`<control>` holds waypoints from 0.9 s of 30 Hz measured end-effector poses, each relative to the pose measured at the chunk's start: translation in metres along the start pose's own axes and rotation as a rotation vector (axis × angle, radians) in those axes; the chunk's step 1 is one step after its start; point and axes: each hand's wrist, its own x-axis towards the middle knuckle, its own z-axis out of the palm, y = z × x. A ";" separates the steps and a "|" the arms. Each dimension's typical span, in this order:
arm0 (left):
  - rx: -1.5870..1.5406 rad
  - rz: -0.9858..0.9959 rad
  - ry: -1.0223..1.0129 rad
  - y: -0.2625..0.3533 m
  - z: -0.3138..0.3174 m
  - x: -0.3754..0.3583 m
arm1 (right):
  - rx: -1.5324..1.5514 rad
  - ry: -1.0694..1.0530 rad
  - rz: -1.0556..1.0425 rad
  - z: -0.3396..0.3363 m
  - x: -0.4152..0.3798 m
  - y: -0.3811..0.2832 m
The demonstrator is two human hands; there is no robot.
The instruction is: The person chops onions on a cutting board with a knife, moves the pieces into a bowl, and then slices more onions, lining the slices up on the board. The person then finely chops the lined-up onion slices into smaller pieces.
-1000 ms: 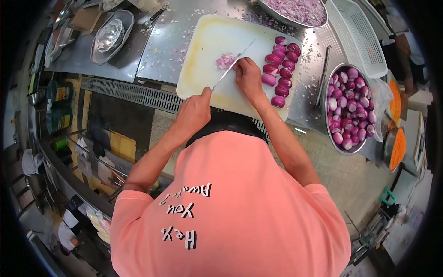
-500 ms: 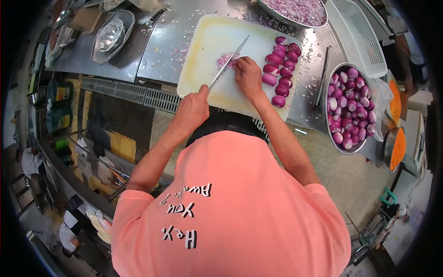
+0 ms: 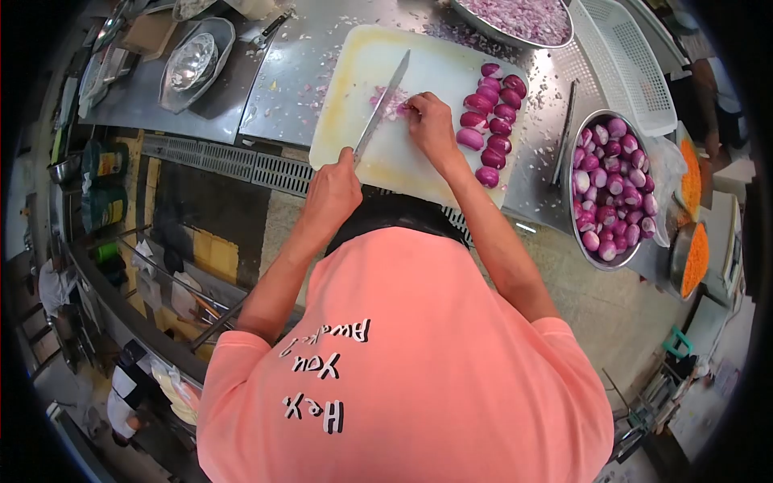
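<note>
My left hand (image 3: pixel 334 191) is closed round the handle of a knife (image 3: pixel 382 109), whose long blade lies over the left part of the white cutting board (image 3: pixel 338 105). Chopped onion bits (image 3: pixel 386 100) lie beside and under the blade. With its fingers bent together, my right hand (image 3: pixel 433 129) touches the right edge of this small pile, on a piece of onion mostly hidden by the fingers. Two uneven columns of peeled red onion pieces (image 3: pixel 477 103) stand along the board's right side.
A steel bowl of whole onions (image 3: pixel 609 189) is at the right, near a white perforated basket (image 3: pixel 644 88). Chopped onion fills a bowl (image 3: pixel 519 20) at the top. Orange food (image 3: pixel 694 262) sits at far right. Metal trays (image 3: pixel 196 66) lie at upper left. Other people are at the edges.
The knife blade has moved left, away from my right hand's fingertips, and is turned more upright in the view. My left hand has shifted slightly left; my right hand has moved only a little.
</note>
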 end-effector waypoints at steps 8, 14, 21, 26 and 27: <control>0.011 -0.103 -0.012 -0.005 0.002 0.003 | 0.052 0.014 0.005 0.000 0.004 0.001; 0.022 -0.096 -0.004 0.001 -0.008 0.004 | 0.062 -0.005 -0.013 -0.001 0.003 0.003; 0.002 -0.044 -0.014 0.001 0.000 0.006 | 0.029 -0.012 -0.083 0.001 0.005 0.005; -0.010 0.023 -0.005 0.000 0.019 0.011 | 0.042 -0.021 -0.044 0.002 0.005 0.002; -0.010 0.022 -0.004 0.004 0.013 0.012 | 0.061 -0.033 -0.028 0.002 0.006 0.001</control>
